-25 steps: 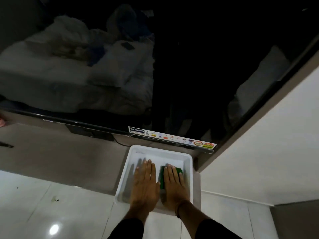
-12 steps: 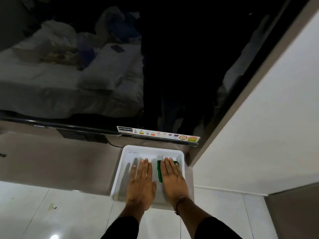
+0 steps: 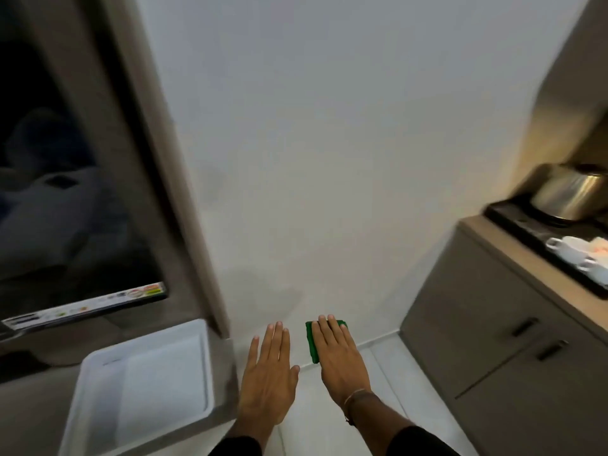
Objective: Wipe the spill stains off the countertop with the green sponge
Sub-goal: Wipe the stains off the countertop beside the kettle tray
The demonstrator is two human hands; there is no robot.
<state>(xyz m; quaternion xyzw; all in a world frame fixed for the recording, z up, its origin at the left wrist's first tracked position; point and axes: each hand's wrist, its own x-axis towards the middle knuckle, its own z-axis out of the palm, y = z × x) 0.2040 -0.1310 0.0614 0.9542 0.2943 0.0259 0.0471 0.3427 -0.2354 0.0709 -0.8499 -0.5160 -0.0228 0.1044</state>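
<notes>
Both hands are now clear of the white tray point(image 3: 144, 373), swinging right toward the table point(image 3: 513, 245): the right hand point(image 3: 339, 360) is carrying the sponge point(image 3: 311, 340) under flat fingers, the left hand point(image 3: 268, 373) is spread empty, so wiping looks not yet begun.

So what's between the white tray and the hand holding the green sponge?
In the head view, only the empty left hand, held flat, lies between the white tray and the right hand on the green sponge; beneath is pale floor.
</notes>
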